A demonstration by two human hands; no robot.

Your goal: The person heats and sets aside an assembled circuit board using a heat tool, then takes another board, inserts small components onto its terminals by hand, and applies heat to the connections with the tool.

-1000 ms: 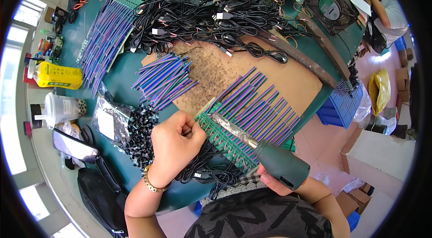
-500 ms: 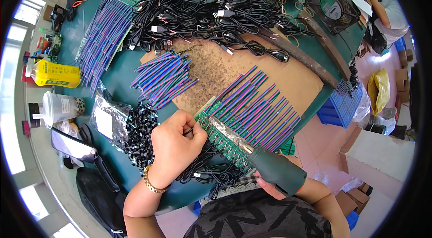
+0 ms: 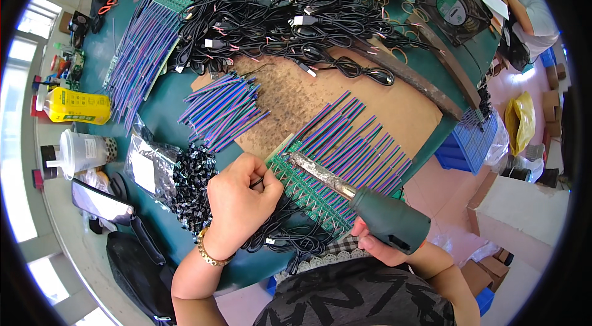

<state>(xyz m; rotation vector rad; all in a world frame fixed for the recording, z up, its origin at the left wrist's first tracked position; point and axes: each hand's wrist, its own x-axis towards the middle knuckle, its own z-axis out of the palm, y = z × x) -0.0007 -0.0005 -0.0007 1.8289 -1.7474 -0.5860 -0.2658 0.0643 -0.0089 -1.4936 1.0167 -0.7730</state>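
Observation:
My left hand point(image 3: 243, 193) is closed in a pinch on a thin black cable point(image 3: 258, 182) at the upper left end of a green circuit board strip point(image 3: 308, 203). In my right hand point(image 3: 382, 249) is a soldering iron point(image 3: 394, 220) with a thick dark green handle. Its scorched metal barrel point(image 3: 324, 175) slants over the board, with the tip close to my left fingers; whether it touches the board I cannot tell. Purple, blue and green wires point(image 3: 370, 153) stick out in a row from the board's far side. Black cables point(image 3: 290, 233) lie along its near side.
A brown board point(image 3: 283, 104) bears a bundle of coloured wires point(image 3: 225, 107). Behind it is a heap of black cables point(image 3: 277, 12). A bag of small black parts point(image 3: 194, 181), a cup point(image 3: 86, 150) and a phone point(image 3: 102, 199) lie left. At the far right stands a fan point(image 3: 455, 8).
The soldering iron and my right hand have moved a little to the right and away from me. The tip has risen slightly along the board. My left hand has hardly moved.

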